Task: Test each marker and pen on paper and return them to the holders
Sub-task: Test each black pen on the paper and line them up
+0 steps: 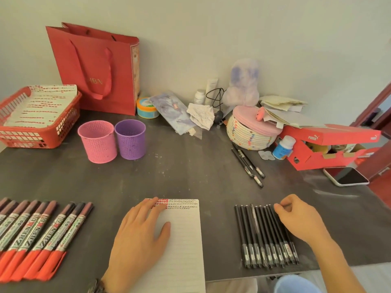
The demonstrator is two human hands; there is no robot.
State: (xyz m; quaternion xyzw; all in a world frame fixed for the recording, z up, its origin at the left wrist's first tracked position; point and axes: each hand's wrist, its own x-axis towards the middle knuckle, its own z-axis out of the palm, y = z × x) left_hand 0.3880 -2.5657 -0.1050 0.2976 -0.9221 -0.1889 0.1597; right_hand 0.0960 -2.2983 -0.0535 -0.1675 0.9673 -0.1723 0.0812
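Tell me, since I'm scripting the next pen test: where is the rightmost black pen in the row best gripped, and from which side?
I'd pinch the rightmost black pen at its far end, coming from the right with the right hand. Its left side lies tight against the neighbouring pens, while its right side faces bare table.

- Left grip (139,235): bare; forearm bare down to the wrist.
- Left wrist: dark wristband (96,286), watch or bracelet, too blurred to tell which.
- Right grip (296,218): bare; forearm bare.
- Below the near edge of the table (190,176): pale blue cloth (296,284) at the right, whitish cloth (230,285) at the centre; garment type unclear.
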